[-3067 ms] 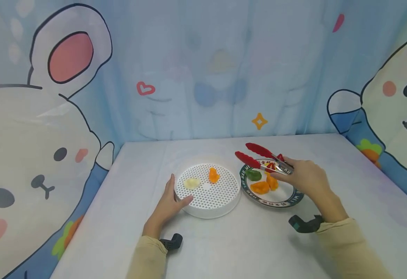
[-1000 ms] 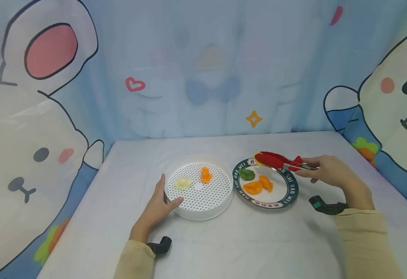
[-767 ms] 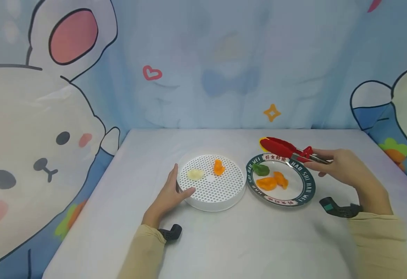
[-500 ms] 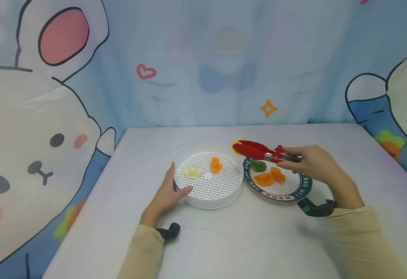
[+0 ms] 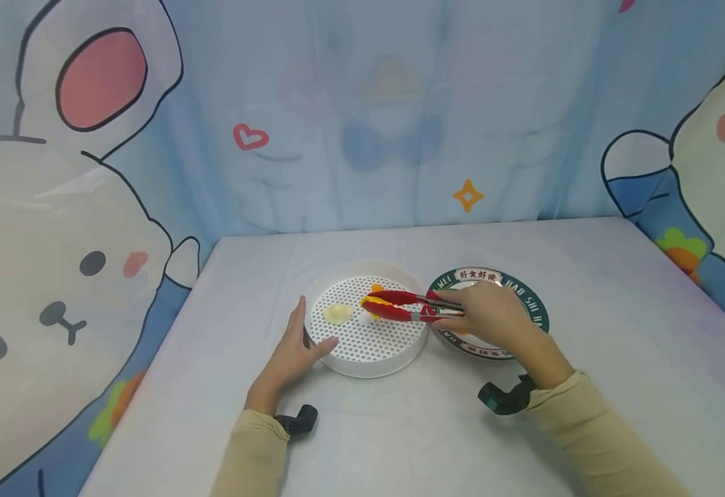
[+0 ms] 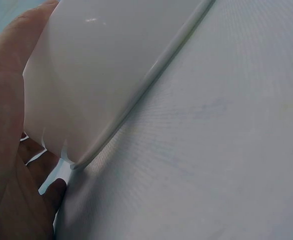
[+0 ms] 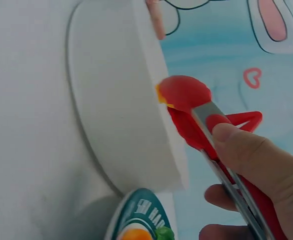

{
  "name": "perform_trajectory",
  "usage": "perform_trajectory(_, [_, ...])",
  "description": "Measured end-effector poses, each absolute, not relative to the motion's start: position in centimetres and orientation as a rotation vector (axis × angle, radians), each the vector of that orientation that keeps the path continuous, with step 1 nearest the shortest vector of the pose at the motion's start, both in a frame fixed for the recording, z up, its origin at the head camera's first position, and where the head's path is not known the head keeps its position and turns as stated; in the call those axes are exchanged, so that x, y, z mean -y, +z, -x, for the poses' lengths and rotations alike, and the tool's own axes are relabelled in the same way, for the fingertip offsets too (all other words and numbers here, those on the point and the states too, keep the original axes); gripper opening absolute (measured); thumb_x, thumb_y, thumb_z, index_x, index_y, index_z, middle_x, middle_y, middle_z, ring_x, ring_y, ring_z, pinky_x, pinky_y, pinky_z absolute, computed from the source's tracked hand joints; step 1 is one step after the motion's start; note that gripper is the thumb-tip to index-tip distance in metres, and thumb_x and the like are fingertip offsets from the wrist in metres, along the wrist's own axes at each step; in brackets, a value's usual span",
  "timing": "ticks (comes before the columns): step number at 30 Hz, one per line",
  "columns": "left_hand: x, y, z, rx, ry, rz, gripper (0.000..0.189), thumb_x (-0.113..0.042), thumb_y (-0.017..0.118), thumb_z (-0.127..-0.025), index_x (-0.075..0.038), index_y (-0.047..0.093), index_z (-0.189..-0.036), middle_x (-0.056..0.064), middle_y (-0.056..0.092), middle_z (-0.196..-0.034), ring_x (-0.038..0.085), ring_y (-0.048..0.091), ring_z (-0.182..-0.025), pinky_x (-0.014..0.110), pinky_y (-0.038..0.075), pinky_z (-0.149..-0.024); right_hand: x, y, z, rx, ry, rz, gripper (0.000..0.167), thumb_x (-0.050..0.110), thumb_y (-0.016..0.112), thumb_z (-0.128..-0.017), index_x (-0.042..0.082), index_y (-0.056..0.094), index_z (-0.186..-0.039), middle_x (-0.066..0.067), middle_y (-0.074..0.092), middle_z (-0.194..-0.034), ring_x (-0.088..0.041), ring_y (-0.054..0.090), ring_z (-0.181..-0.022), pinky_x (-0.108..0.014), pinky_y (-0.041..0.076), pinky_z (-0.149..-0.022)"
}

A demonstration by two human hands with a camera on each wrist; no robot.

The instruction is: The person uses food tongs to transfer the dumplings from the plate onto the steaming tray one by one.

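Observation:
My left hand holds the left side of a round white perforated steamer tray, thumb at its near rim and fingers along the side. In the left wrist view this hand lies around the tray's wall. My right hand grips metal tongs with red tips. Between the tips is a yellow dumpling-like piece, over the tray; whether it touches the tray cannot be told. On the tray lie a pale yellow piece and an orange piece, the latter partly hidden by the tongs.
Right of the tray stands a plate with a green patterned rim, partly covered by my right hand. Its green piece and an orange piece show in the right wrist view. A printed curtain hangs behind the white table.
My right hand took up the yellow piece from the plate with the tongs and moved left, bringing it over the tray. The left hand stayed on the tray.

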State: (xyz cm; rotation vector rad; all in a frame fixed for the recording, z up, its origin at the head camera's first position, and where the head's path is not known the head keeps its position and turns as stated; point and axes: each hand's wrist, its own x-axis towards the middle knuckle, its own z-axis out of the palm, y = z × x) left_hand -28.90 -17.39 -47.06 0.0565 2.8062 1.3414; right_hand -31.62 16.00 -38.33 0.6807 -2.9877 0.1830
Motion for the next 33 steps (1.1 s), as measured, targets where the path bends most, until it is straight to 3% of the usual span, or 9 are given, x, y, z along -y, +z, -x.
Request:
perform_trajectory(5, [17.4,-47.2,29.0,-2.804,1.339,-0.050,0.107,-0.053,0.067,-0.081,-0.021,-0.006,-0.154,0.008,0.000,-0.162,0.031,0.005,-0.148,0.056,0.013,-0.117,-15.0,-38.9,31.5,3.000,0.171,-0.695,0.063,0.055,0.073,-0.075,0.021,0.063,-0.127,-0.009,0.073,-0.103,-0.016,0.059,-0.070,-0.027,0.046,-0.055])
perform_trajectory(13, [17.3,-47.2,28.9,-2.797,1.349,-0.048,0.106,-0.052,0.067,-0.081,-0.022,-0.005,-0.154,0.007,0.000,-0.162,0.031,0.005,-0.148,0.057,0.013,-0.117,-14.0,-39.2,31.0,3.027,0.148,-0.724,0.060,0.053,0.073,-0.075,0.020,0.065,-0.125,-0.005,0.073,-0.094,-0.014,0.049,-0.061,-0.025,0.033,-0.050])
perform_trajectory(23, [17.3,-47.2,28.9,-2.804,1.348,-0.055,0.106,-0.052,0.066,-0.081,-0.022,-0.005,-0.154,0.007,0.001,-0.162,0.031,0.006,-0.148,0.058,0.014,-0.116,-13.6,-39.6,31.0,3.033,0.166,-0.675,0.065,0.053,0.076,-0.072,0.017,0.065,-0.124,-0.008,0.073,-0.101,-0.015,0.051,-0.064,-0.024,0.036,-0.051])
perform_trajectory(33, [17.3,-47.2,28.9,-2.812,1.355,-0.057,0.107,-0.056,0.066,-0.080,-0.022,-0.003,-0.154,0.009,0.001,-0.162,0.032,0.007,-0.148,0.057,0.014,-0.117,-13.7,-39.5,31.0,3.042,0.178,-0.652,0.069,0.057,0.076,-0.070,0.018,0.064,-0.126,-0.005,0.072,-0.098,-0.015,0.050,-0.062,-0.025,0.033,-0.050])
